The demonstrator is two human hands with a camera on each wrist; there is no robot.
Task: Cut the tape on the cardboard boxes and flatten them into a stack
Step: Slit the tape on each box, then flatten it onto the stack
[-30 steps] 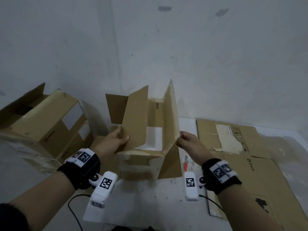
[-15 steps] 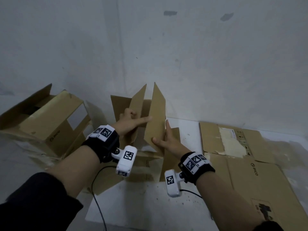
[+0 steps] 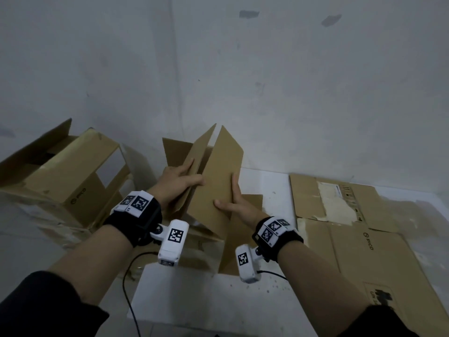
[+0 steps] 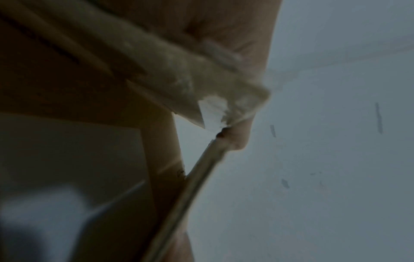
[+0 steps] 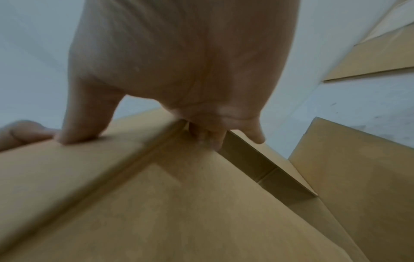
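A brown cardboard box (image 3: 216, 171) stands on the white table (image 3: 184, 300), folded almost flat with its two side panels close together. My left hand (image 3: 181, 181) holds the left panel, fingers on its outer face and thumb across its edge. The left wrist view is blurred and shows a panel edge (image 4: 201, 177) with torn white tape (image 4: 210, 113). My right hand (image 3: 230, 201) grips the right panel, thumb (image 5: 78, 136) on the front face and fingers (image 5: 208, 140) over its fold. No cutter is in view.
An open, unflattened box (image 3: 60, 181) lies on its side at the left. Flattened boxes (image 3: 352, 239) lie spread over the table's right side. A black cable (image 3: 127, 290) hangs by the table's front left corner. A grey wall stands close behind.
My hands have come together from wide apart and pushed the box's two side panels toward each other. The open box has collapsed into a narrow upright fold.
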